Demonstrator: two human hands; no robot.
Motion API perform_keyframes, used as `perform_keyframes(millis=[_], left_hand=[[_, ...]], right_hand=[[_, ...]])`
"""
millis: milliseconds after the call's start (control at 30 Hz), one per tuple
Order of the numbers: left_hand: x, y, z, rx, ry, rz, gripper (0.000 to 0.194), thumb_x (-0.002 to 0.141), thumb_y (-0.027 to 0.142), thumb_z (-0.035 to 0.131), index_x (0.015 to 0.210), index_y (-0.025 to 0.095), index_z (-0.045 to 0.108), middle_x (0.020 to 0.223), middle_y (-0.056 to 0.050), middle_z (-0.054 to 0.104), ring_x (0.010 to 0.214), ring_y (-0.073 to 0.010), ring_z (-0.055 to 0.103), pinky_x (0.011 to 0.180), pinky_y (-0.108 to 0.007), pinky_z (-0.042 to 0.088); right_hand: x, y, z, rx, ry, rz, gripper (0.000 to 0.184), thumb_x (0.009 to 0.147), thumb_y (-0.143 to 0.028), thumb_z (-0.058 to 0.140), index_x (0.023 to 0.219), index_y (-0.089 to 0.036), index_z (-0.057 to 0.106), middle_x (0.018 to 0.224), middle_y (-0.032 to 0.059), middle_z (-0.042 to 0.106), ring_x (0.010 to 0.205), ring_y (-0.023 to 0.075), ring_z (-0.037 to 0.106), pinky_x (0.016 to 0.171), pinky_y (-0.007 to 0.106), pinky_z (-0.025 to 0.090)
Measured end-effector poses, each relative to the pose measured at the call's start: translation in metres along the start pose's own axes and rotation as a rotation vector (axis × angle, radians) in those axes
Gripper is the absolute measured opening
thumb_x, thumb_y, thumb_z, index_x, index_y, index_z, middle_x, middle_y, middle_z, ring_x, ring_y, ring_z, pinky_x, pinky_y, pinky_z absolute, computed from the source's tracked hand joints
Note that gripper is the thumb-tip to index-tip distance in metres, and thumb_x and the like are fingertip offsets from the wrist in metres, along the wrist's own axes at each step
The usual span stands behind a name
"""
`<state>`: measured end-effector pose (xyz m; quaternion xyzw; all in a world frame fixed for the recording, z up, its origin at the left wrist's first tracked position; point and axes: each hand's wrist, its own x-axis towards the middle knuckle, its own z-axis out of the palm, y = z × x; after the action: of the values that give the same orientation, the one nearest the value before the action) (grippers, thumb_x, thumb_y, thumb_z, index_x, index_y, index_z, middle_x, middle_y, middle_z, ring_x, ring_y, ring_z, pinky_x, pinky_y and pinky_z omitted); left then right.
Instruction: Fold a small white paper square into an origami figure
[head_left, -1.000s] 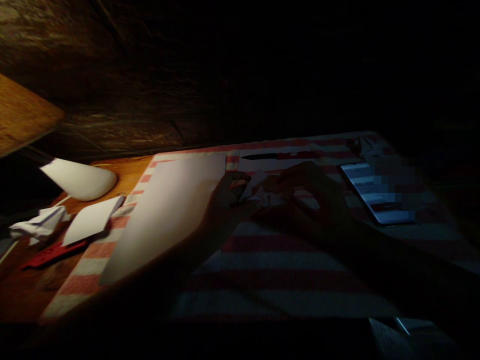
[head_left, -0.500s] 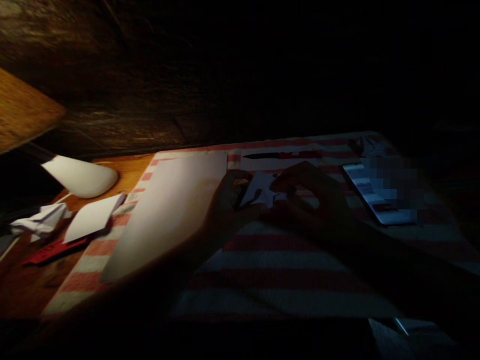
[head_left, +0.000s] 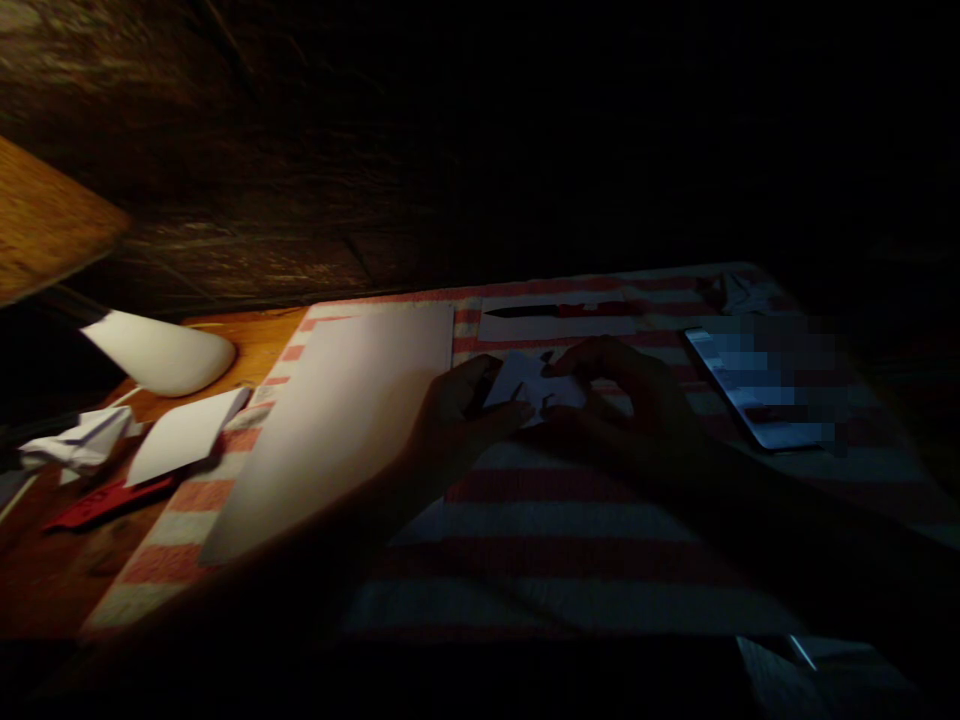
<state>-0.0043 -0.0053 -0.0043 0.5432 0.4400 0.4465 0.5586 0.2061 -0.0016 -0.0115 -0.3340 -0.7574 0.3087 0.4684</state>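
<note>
A small folded piece of white paper (head_left: 517, 380) is between my two hands, above the red and white striped cloth (head_left: 540, 520). My left hand (head_left: 461, 400) grips its left side, thumb on the near face. At the right edge, my right hand (head_left: 619, 390) pinches the paper between thumb and fingers. Deep shadow hides the exact folds and some fingertips. Left of my hands lies a large white sheet (head_left: 337, 400). Beyond them, a knife (head_left: 555, 311) with a dark blade and red handle rests on a strip of white paper (head_left: 510, 328).
A phone or tablet (head_left: 720, 370) with a lit screen lies at the right. Crumpled paper (head_left: 739, 295) sits behind it. On the left stand a white lamp base (head_left: 165, 352), a folded paper shape (head_left: 86, 440), a curved white paper (head_left: 184, 435) and a red object (head_left: 112, 500).
My right hand has lowered slightly and its fingers have closed in on the paper's right edge. The paper now lies flatter between both hands.
</note>
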Motion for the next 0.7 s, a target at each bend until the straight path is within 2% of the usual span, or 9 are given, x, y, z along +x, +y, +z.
perform_keyframes(millis=[133,267,400,467,567,700], left_hand=[[0.0018,-0.0028,-0.0012,-0.022,0.037,-0.015,0.022,0.072,0.017,0.08,0.09,0.016,0.068,0.081,-0.001,0.073,0.073,-0.0146,0.066,0.064,-0.024,0.051],[0.0034,-0.0055,-0.0033,-0.045,0.076,-0.022,0.028,0.07,0.017,0.079,0.096,0.015,0.068,0.086,-0.003,0.074,0.076,-0.0166,0.068,0.07,-0.028,0.055],[0.0049,-0.0067,-0.0042,-0.064,0.106,-0.029,0.036,0.07,0.019,0.081,0.103,0.014,0.068,0.095,-0.007,0.076,0.084,-0.0199,0.071,0.077,-0.032,0.058],[0.0052,-0.0071,-0.0042,-0.061,0.102,-0.036,0.037,0.071,0.021,0.082,0.104,0.013,0.068,0.097,-0.007,0.075,0.085,-0.0202,0.071,0.078,-0.033,0.058],[0.0042,-0.0072,-0.0036,-0.032,0.096,-0.029,0.034,0.071,0.021,0.081,0.102,0.014,0.069,0.092,-0.005,0.074,0.081,-0.0185,0.069,0.074,-0.031,0.057],[0.0007,-0.0044,-0.001,0.003,0.085,-0.017,0.028,0.068,0.019,0.082,0.092,0.016,0.067,0.081,-0.001,0.072,0.072,-0.0153,0.065,0.064,-0.025,0.052]], right_hand=[[0.0022,-0.0019,-0.0001,0.09,-0.016,-0.01,0.021,0.091,-0.033,0.072,0.108,-0.021,0.069,0.107,0.0049,0.073,0.094,0.0196,0.068,0.079,0.032,0.054],[0.0046,-0.0018,0.0004,0.085,-0.018,-0.082,0.011,0.096,-0.026,0.066,0.102,-0.021,0.073,0.105,0.0051,0.073,0.099,0.0204,0.068,0.087,0.035,0.053],[0.0048,-0.0026,0.0014,0.035,0.061,-0.02,0.015,0.091,-0.024,0.072,0.106,-0.021,0.071,0.107,0.0051,0.071,0.095,0.0193,0.067,0.08,0.034,0.054],[0.0047,-0.0025,0.0019,-0.026,0.082,-0.067,0.021,0.086,-0.026,0.078,0.105,-0.02,0.071,0.109,0.0066,0.069,0.1,0.0209,0.065,0.08,0.034,0.054],[0.0044,-0.0003,0.0025,-0.063,0.049,-0.121,0.021,0.088,-0.026,0.076,0.107,-0.021,0.071,0.113,0.0078,0.067,0.105,0.0219,0.064,0.081,0.034,0.054],[0.004,0.0038,0.0025,-0.061,0.013,-0.075,0.015,0.089,-0.025,0.074,0.103,-0.021,0.073,0.108,0.0067,0.067,0.099,0.0207,0.066,0.079,0.034,0.055]])
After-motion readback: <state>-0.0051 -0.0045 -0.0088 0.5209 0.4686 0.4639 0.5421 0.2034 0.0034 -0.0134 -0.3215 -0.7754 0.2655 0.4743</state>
